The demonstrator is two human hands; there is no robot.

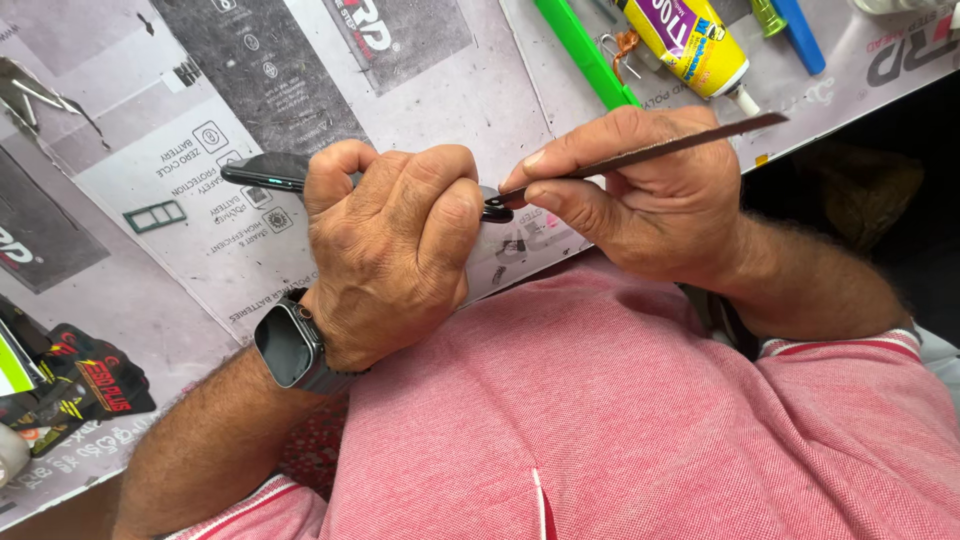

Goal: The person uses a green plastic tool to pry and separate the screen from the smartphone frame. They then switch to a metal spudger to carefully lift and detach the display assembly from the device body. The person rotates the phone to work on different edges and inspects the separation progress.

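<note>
Head view: a slim dark phone (262, 170), edge-up above the printed-paper bench (130, 300), sits clenched in the left hand (390, 250). The right hand (640, 190) pinches a thin dark metal blade (660, 150), its tip at the phone's end. A yellow glue tube (690, 42) lies beyond.

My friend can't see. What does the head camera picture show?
A left hand grips a dark phone edge-up while the right hand presses a thin flat metal tool against its end. A yellow glue tube lies on the paper-covered bench behind.
</note>
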